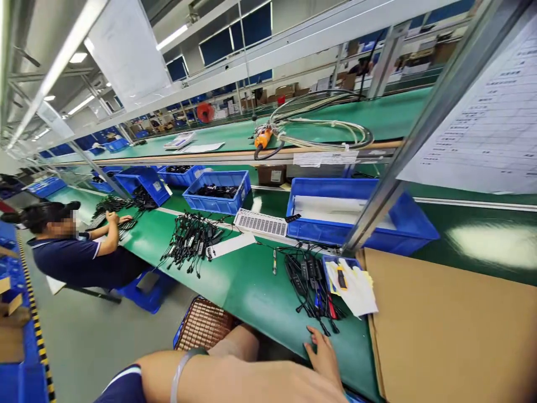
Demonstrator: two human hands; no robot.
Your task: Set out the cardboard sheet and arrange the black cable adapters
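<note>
One hand (325,355) shows plainly in the head view, low and right of centre, lying flat with fingers loosely spread on the near edge of the green bench (251,285); whether it is the left or right cannot be told, and it holds nothing. A bare forearm with a grey wristband (182,369) crosses the bottom of the frame; its hand is out of view.

Just above the flat hand lies a bundle of black cables (306,280) with small inline boxes and plugs. These look light, limp and prone to tangling, so lifting one by its boxy middle would likely serve better than pulling a lead. Touching the bundle's right side is a small blue tray (329,263) with white paper and a yellow-black tool.

Open bench surface spreads to the left of the bundle; a cardboard sheet (453,330) hems the right, and a slanting metal post (390,184) stands above. At left, a seated co-worker (75,252) handles other cables, well apart.
</note>
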